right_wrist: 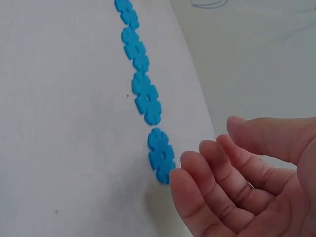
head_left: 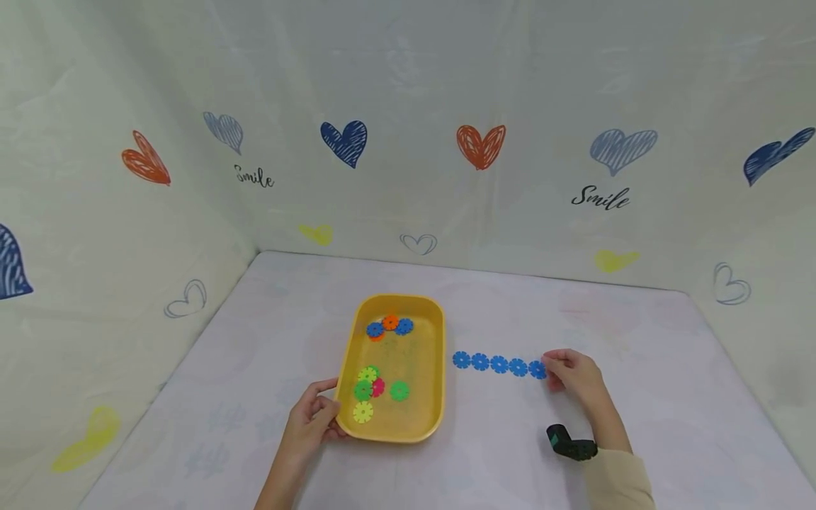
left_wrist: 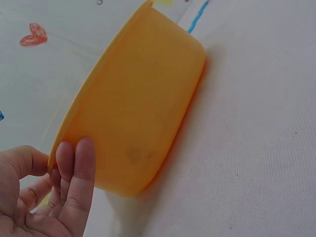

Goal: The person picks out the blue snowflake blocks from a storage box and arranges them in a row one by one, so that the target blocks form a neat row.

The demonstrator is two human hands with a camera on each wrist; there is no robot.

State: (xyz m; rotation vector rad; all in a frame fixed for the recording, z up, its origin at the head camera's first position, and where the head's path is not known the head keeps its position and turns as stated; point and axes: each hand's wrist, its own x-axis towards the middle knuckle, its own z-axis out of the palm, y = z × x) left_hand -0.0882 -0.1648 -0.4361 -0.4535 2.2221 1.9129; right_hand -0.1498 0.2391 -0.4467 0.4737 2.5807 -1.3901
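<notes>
A yellow tray [head_left: 421,354] stands on the table with toothed plastic discs in it. My left hand [head_left: 306,421] pinches its near left rim; the left wrist view shows fingers on the outer wall [left_wrist: 138,98]. To the tray's right, several blue snowflake discs [head_left: 499,364] lie in a row. At the row's right end is my right hand [head_left: 574,375], beside the last blue disc [right_wrist: 161,155]. In the right wrist view the thumb [right_wrist: 271,138] stands apart from the loosely bent fingers, which hold nothing. Whether a fingertip touches that disc, I cannot tell.
Blue and orange discs [head_left: 390,323] lie at the tray's far end. Green, yellow and pink discs [head_left: 399,390] are at its near end. A white curtain [head_left: 408,85] printed with hearts stands behind the table. A dark wrist device [head_left: 570,444] is on the right wrist.
</notes>
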